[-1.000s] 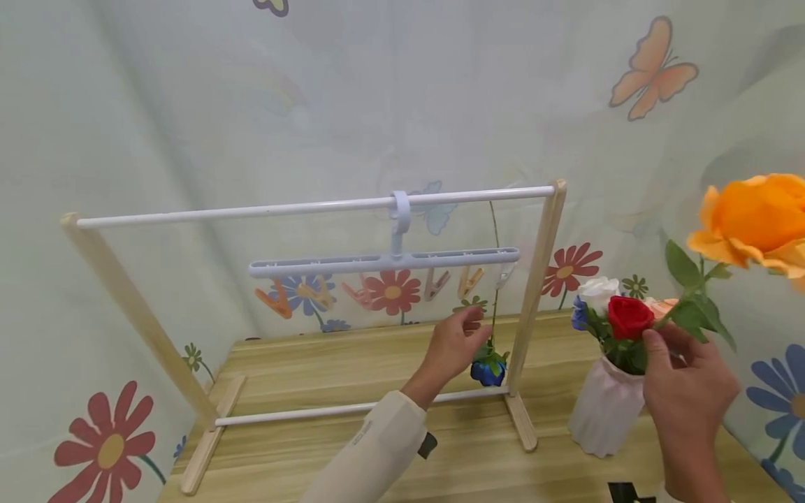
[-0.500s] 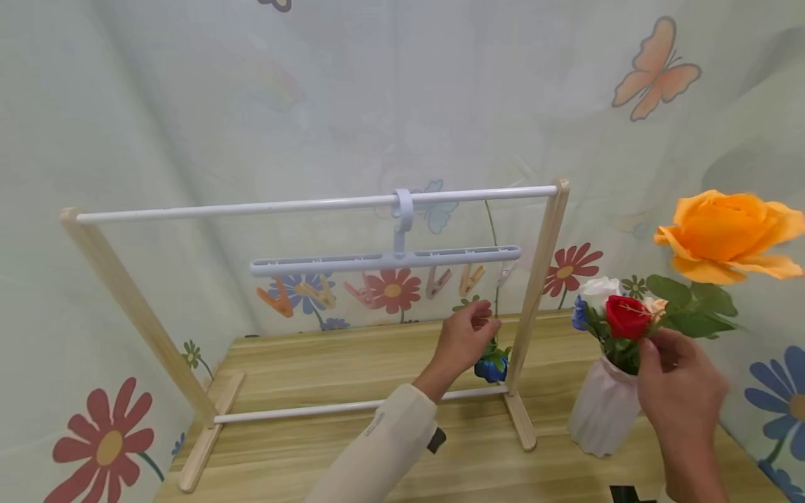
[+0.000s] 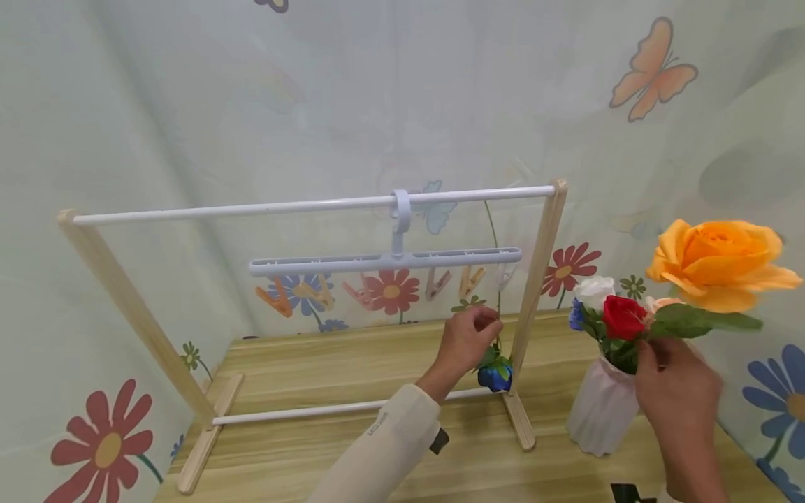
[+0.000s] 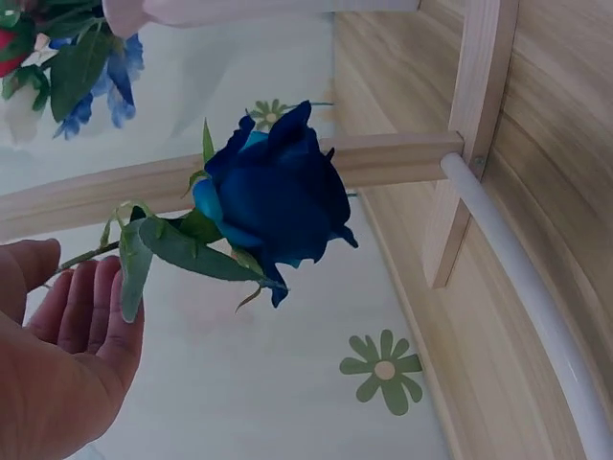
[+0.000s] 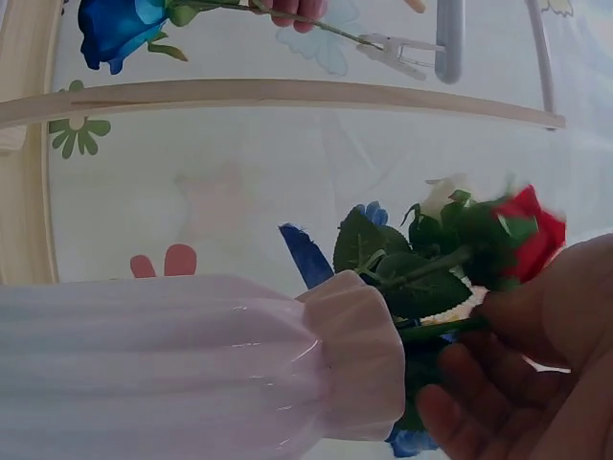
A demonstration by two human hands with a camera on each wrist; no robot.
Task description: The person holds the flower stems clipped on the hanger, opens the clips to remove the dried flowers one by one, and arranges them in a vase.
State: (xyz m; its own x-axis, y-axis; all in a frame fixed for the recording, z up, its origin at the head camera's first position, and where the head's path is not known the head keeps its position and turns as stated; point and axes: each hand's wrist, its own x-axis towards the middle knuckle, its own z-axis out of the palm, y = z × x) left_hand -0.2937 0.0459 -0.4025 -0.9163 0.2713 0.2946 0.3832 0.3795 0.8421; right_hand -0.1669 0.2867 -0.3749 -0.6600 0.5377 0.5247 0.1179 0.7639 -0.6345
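A blue rose [image 3: 495, 377] hangs head-down by its stem from the pale clothespin [image 5: 402, 53] at the hanger's right end. My left hand [image 3: 467, 339] pinches that stem above the bloom; in the left wrist view the left hand [image 4: 77, 326] has thumb and fingers on either side of it. My right hand [image 3: 679, 388] pinches the stem of an orange rose [image 3: 720, 262], whose bloom leans right above the vase. In the right wrist view a green stem [image 5: 441, 329] runs from the right hand [image 5: 517, 374] into the white vase's [image 3: 602, 409] ruffled mouth.
The hanger [image 3: 377, 263] hooks over the white rail of a wooden rack [image 3: 534, 279]. Several other clothespins [image 3: 358, 292] hang from it without flowers. A red rose [image 3: 624, 316], a white bloom [image 3: 594, 290] and other flowers stand in the vase. A flowered curtain backs the wooden table [image 3: 283, 377].
My left fingers have closed in on the blue rose's stem, and the bloom has shifted slightly right. The orange rose has moved down and left, its leaves tilting lower, with my right hand slightly left.
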